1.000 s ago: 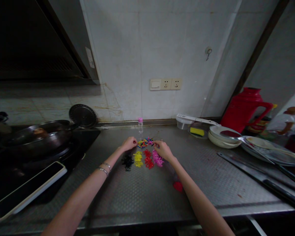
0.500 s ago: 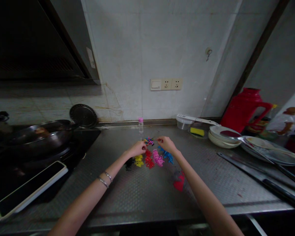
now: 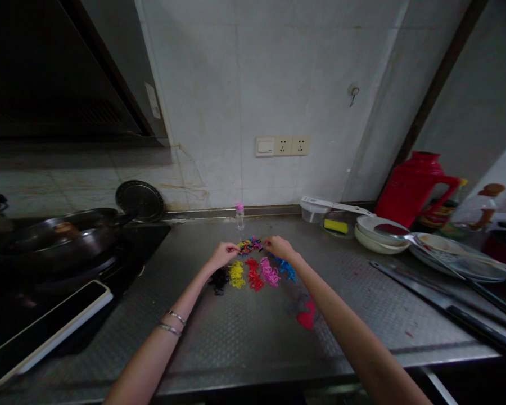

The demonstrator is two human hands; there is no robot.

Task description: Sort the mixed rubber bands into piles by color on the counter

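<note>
Small bands lie on the metal counter in colour piles: black (image 3: 219, 280), yellow (image 3: 236, 274), red (image 3: 254, 274), pink (image 3: 270, 272) and blue (image 3: 284, 268). Behind them is a mixed-colour pile (image 3: 249, 245). My left hand (image 3: 224, 254) is at the left edge of the mixed pile, its fingers pinched together; anything between them is too small to name. At the pile's right edge, my right hand (image 3: 278, 246) is also closed, its fingertips on something I cannot make out. A small clear bottle with a pink cap (image 3: 240, 216) stands behind the mixed pile.
A phone (image 3: 46, 332) and a pan (image 3: 73, 239) are at the left. To the right are a yellow sponge (image 3: 336, 226), bowls (image 3: 382, 235), a knife (image 3: 438, 306) and a red thermos (image 3: 417, 188). A red heart shape (image 3: 306, 316) lies near my right forearm.
My left hand has moved left, from above the yellow and red piles to the mixed pile's left edge. My right hand has shifted slightly left and down. The view has moved a little.
</note>
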